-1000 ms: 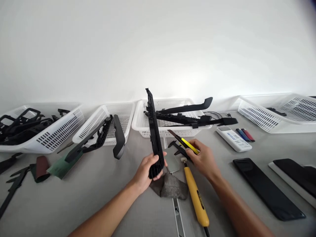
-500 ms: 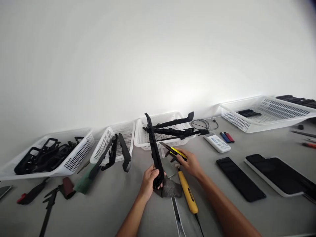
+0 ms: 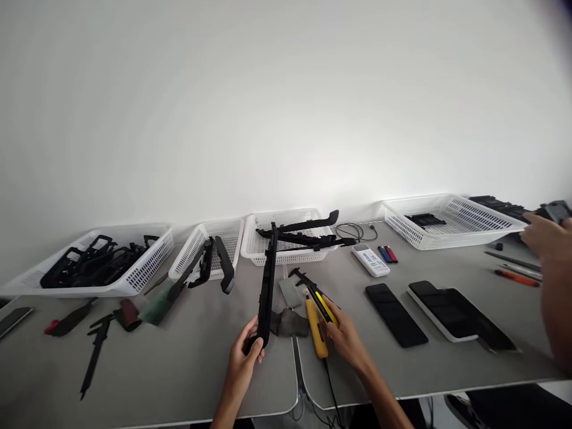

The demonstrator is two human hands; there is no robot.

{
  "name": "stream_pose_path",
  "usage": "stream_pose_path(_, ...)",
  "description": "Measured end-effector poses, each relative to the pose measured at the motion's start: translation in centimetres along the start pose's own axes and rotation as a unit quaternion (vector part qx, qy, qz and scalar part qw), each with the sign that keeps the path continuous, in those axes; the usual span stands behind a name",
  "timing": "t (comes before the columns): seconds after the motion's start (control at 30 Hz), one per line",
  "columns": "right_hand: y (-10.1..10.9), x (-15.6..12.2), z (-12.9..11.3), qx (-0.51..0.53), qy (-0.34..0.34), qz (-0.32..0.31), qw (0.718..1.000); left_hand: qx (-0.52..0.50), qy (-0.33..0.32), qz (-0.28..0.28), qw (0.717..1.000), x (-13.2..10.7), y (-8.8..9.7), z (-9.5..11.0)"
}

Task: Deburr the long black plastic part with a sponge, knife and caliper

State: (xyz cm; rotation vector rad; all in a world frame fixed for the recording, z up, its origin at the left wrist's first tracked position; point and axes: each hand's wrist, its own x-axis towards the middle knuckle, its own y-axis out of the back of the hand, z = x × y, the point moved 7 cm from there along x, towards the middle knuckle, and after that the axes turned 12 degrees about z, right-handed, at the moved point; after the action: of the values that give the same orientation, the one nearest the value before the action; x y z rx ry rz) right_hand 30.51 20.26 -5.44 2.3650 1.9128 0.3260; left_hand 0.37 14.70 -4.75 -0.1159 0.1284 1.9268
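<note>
My left hand (image 3: 242,348) is closed around the lower end of a long black plastic strip (image 3: 267,286), which stands tilted upward with its far end before the middle basket. In my right hand (image 3: 346,336) is a yellow and black box cutter (image 3: 326,307), pointing away and apart from the strip. Just left of that hand lies a yellow-handled corded tool (image 3: 316,330). Black calipers (image 3: 304,277) rest beyond the cutter. Between my hands are a dark grey crumpled pad (image 3: 289,323) and a flat grey block (image 3: 290,293).
White baskets (image 3: 286,259) holding black parts line the wall. To the right lie a white device (image 3: 372,262), lighters (image 3: 388,254) and phones (image 3: 395,316). At far right a co-worker's hand (image 3: 547,235) holds a dark object. More calipers (image 3: 95,354) lie left.
My head view has shifted, showing the table's front edge. The strip and the box cutter are farther apart, the strip more to the left. A co-worker's arm has come into view at right.
</note>
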Motion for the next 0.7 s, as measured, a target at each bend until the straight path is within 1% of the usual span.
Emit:
stream_pose_path(0.07,0.5,-1.1,1.3,-0.002,-0.011,0.027,1.0,0.02,-0.008,0.014,1.0,-0.2,0.0,-0.1)
stream_pose_path(0.13,0.8,-1.7,1.8,-0.007,-0.014,0.062,0.998,0.028,-0.016,0.013,0.999,-0.2,-0.2,0.0)
stream_pose_path(0.23,1.0,-2.1,1.6,-0.029,-0.009,0.111,0.993,0.023,-0.025,0.013,0.999,-0.3,-0.5,0.4)
stream_pose_path(0.3,1.0,-2.2,1.1,-0.051,0.005,0.128,0.991,0.022,-0.03,0.016,0.999,-0.4,-0.5,0.6)
stream_pose_path(0.47,0.7,-2.5,0.7,-0.084,0.064,0.104,0.989,0.029,-0.033,0.017,0.999,-0.6,-0.5,0.4)
stream_pose_path(0.57,0.7,-2.6,0.8,-0.111,0.083,0.102,0.985,0.029,-0.038,0.015,0.999,-0.6,-0.5,0.3)
stream_pose_path(0.63,0.6,-2.5,0.0,-0.14,0.101,0.111,0.979,0.027,-0.036,0.012,0.999,-0.6,-0.5,0.1)
stream_pose_path(0.7,-0.2,-2.1,-1.7,-0.181,0.135,0.115,0.967,0.023,-0.031,0.006,0.999,-0.6,-0.6,0.1)
